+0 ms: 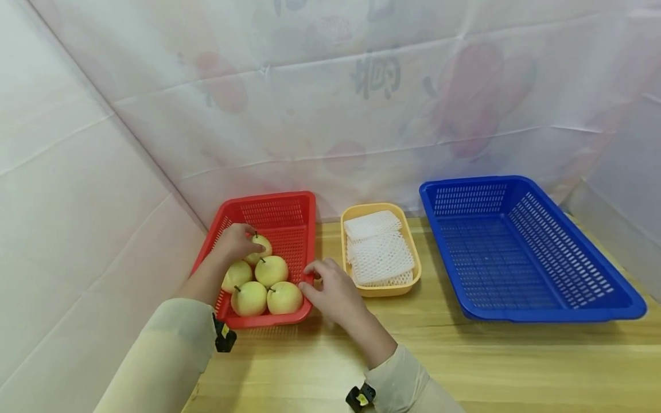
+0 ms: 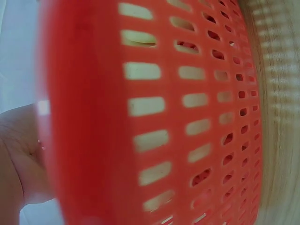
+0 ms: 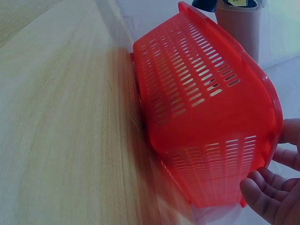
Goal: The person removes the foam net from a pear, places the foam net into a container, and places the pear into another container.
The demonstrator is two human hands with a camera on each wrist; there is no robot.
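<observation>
In the head view, my left hand (image 1: 236,244) reaches into the red basket (image 1: 281,204) and grips the rearmost round yellow pear (image 1: 264,243) with curled fingers and thumb. Several more pears, among them one front pear (image 1: 285,298), lie in the front of that basket. At the basket's right rim is my right hand (image 1: 333,289), loosely bent, thumb and forefinger apart with nothing between them. The right wrist view has these relaxed fingers (image 3: 262,199) beside the red rim. In the left wrist view the basket wall hides most of the left hand (image 2: 23,159).
A small yellow basket (image 1: 379,291) with folded white foam nets (image 1: 381,258) stands right of the red one. Farther right sits a large blue basket (image 1: 496,258) on the wooden table (image 1: 465,367). White printed sheets (image 1: 330,115) wall the back and sides.
</observation>
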